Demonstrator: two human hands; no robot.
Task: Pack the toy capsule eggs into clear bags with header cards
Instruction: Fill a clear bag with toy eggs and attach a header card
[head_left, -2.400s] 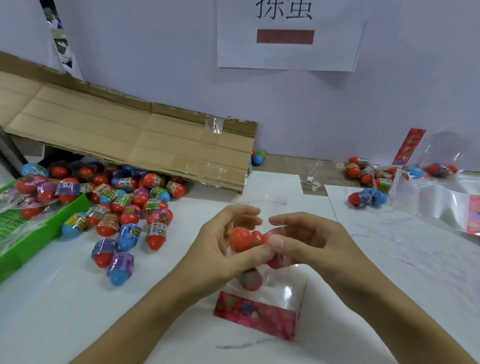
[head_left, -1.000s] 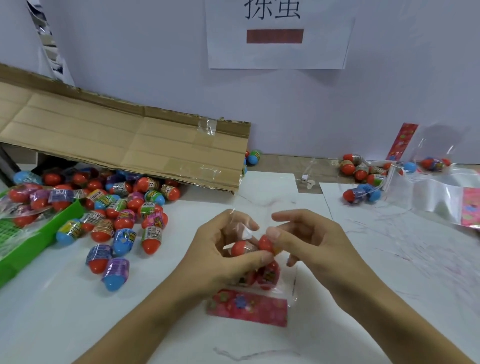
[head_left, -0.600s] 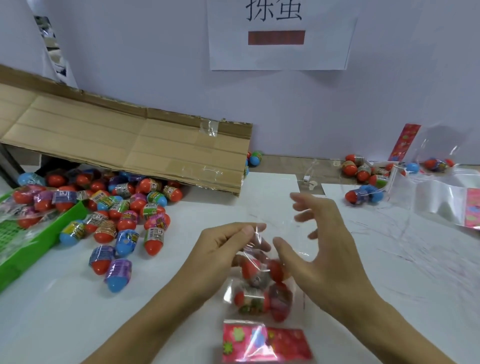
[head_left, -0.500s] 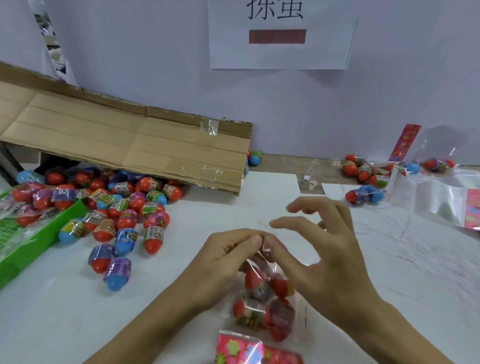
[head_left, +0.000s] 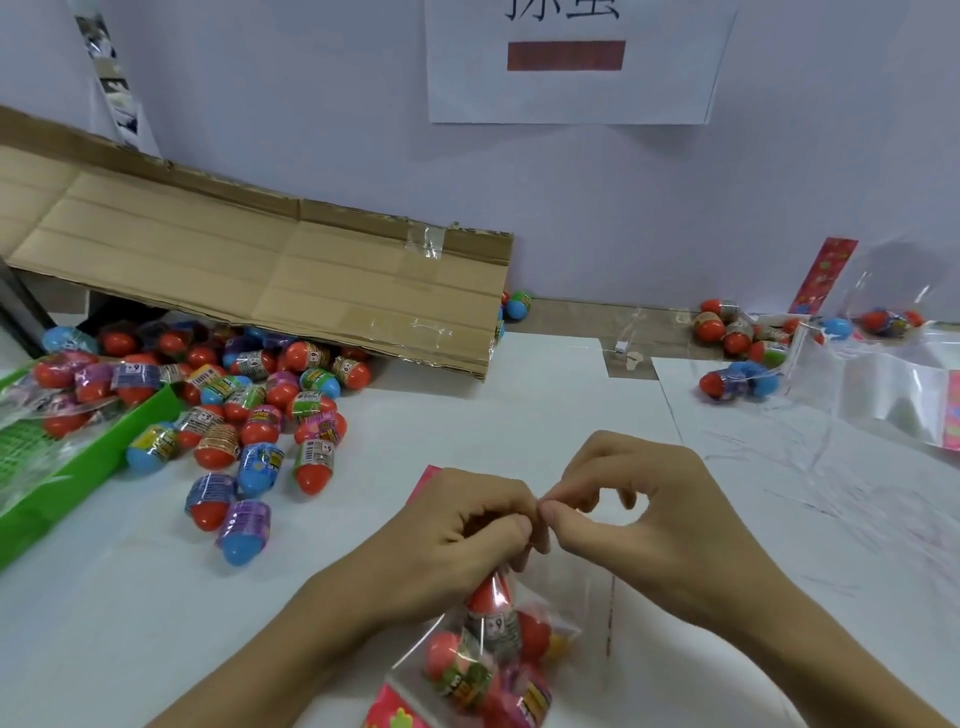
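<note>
We see left hand (head_left: 467, 525) and right hand (head_left: 623, 514) meet fingertip to fingertip, both grips curled tight and pinching the top of the clear bag (head_left: 498, 644). Bag hangs below them, low centre over the white worktop (head_left: 545, 395), capsule eggs (head_left: 491, 605) inside. Loose eggs pile (head_left: 249, 400) lies left, under cardboard flap (head_left: 260, 270).

My left hand (head_left: 467, 525) and right hand (head_left: 623, 514) pinch the neck of the clear bag (head_left: 493, 654) of capsule eggs (head_left: 452, 652) above the white table (head_left: 130, 623).
</note>
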